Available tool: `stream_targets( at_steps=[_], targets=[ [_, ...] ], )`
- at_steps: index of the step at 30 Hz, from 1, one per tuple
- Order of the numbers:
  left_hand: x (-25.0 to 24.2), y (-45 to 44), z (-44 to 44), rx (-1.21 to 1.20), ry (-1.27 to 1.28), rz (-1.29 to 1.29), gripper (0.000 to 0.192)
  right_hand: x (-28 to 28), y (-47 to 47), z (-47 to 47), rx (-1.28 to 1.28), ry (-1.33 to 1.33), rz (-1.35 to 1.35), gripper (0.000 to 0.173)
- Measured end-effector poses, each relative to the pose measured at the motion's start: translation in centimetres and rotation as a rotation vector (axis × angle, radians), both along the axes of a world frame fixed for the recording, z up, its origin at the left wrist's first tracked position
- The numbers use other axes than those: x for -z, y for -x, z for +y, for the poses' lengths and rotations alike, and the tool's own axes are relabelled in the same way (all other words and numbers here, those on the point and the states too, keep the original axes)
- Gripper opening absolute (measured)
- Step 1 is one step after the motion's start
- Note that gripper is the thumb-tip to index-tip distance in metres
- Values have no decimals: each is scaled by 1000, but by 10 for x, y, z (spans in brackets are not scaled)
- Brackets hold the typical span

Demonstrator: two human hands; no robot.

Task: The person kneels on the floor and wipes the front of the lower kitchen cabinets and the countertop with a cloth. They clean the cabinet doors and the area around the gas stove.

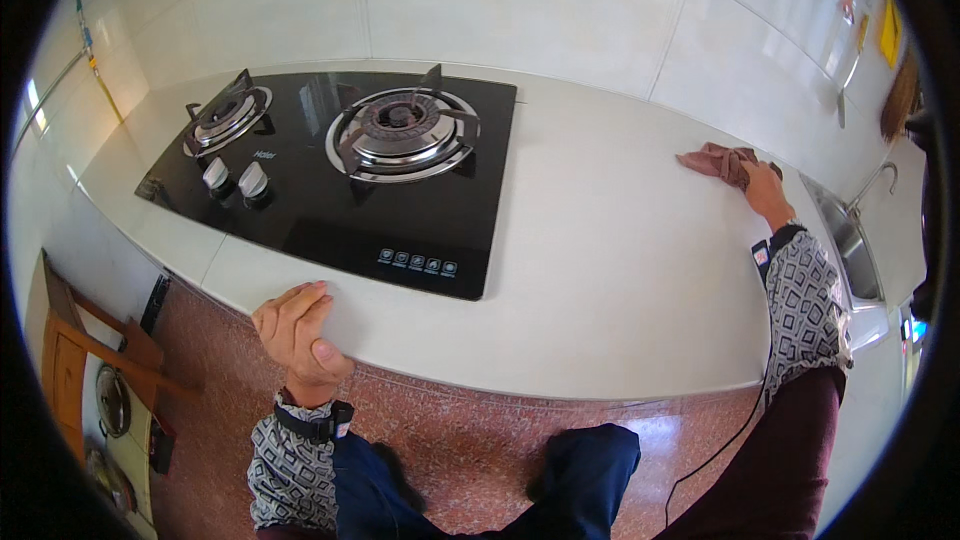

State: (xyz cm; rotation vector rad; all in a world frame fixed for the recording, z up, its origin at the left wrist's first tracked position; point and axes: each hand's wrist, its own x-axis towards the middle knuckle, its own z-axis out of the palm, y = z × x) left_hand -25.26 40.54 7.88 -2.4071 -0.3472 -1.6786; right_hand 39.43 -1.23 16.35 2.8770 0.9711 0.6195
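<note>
My right hand is stretched out to the far right of the white countertop, pressing on a brownish-pink cloth close to the sink. The cloth lies crumpled under and beside its fingers. My left hand rests at the counter's front edge, fingers bent and thumb apart, with nothing seen in it. Just beyond it is the black glass gas hob, with a large burner, a smaller burner at the left, and two silver knobs.
A steel sink with a curved tap adjoins the counter's right end. Tiled wall rises behind. Utensils and a brush hang at right. At lower left stands wooden furniture near lidded cookware. A black cable hangs by my right arm.
</note>
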Motion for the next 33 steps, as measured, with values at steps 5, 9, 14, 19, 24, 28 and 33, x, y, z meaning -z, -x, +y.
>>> stream_targets(
  at_steps=[5, 9, 14, 19, 24, 28, 33],
  targets=[
    [-1, -1, -1, -5, 7, -2, 48, -15, 37, 41, 60, 113, 18, 46],
    [-2, -3, 0, 1, -10, -41, 51, -35, 92, 116, -89, 89, 124, 47],
    [-2, -4, 1, 7, -37, -65, 53, -40, 143, 248, -248, 76, 165, 51],
    [-1, -5, 2, -7, -41, -76, 54, -28, 195, 326, -404, 79, 22, 37],
    [-5, -4, 2, 11, -8, -51, 50, -24, 238, 304, -588, -9, -12, 26],
    [-7, -5, 2, 43, -1, -31, 45, -25, 257, 260, -590, 31, 48, 26],
    [-5, -7, 2, 51, 63, -28, 40, -24, 234, 196, -486, 49, 90, 27]
  ],
)
